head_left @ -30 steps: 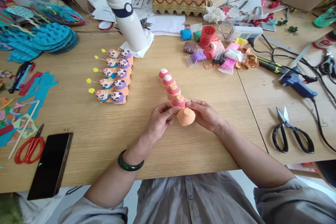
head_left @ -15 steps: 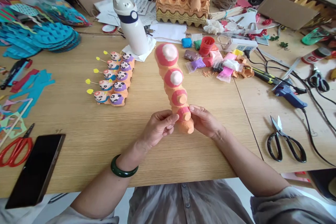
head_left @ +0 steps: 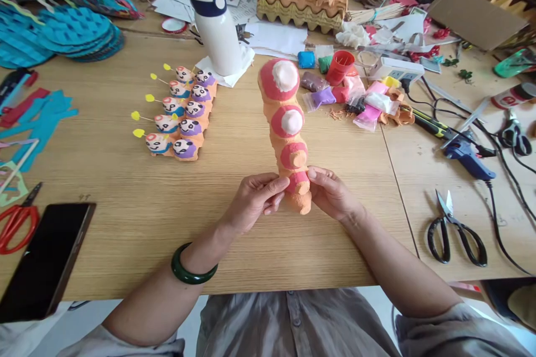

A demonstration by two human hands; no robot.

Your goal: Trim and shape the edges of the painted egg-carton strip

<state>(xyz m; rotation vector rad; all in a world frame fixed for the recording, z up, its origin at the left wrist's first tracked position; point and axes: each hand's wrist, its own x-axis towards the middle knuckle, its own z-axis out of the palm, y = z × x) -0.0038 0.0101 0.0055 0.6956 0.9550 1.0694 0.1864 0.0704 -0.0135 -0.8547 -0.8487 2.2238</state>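
Between my hands is an orange egg-carton strip (head_left: 288, 142), a row of bumps ringed with pink clay; the two farthest carry pale pink-white caps. Its near end points toward me, and the bump there shows plain orange. My left hand (head_left: 260, 196) pinches the strip's left edge near this end. On the opposite edge, my right hand (head_left: 330, 189) grips with thumb and fingers. A second egg-carton piece (head_left: 204, 135) lies to the left, its bumps made into small faces over blue and purple clay, with yellow-tipped sticks poking out.
A white bottle (head_left: 218, 39) stands behind the decorated carton. Stacked egg cartons (head_left: 301, 3) are at the back. Clay packets (head_left: 321, 96) and a red cup (head_left: 340, 67) sit right of centre. Black-handled scissors (head_left: 454, 228) and a glue gun (head_left: 469, 157) lie right; a phone (head_left: 44, 256) lies left.
The strip has tipped slightly, its capped far end now turned a little more toward me and to the right. Both hands keep their hold; the whole view has shifted slightly.
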